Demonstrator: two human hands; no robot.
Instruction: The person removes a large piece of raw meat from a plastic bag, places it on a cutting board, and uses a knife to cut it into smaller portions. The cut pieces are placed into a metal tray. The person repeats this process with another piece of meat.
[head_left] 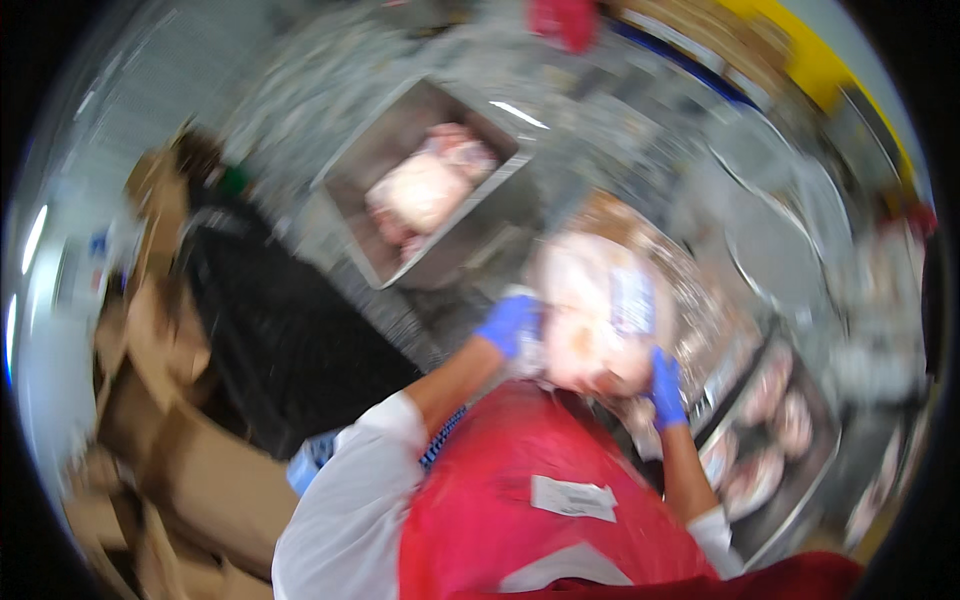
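Between my two blue-gloved hands is a large, pale pink piece of meat in clear plastic wrap (590, 330), with a white and blue label on its face. My left hand (510, 325) grips its left side, clear plastic bunched by the fingers. On the lower right side my right hand (666, 388) clasps it, the fingers partly hidden. The meat is in front of my red apron, and motion blurs its edges. Just beyond it lies a brown box lined with clear plastic (690, 290).
A deep metal bin (345, 200) holding pieces of meat stands ahead on the left. At right, a metal tray (815, 455) carries several meat pieces. A black bin (270, 330) and torn cardboard boxes (210, 480) fill the left side. Grey tiled floor (350, 80) stretches beyond.
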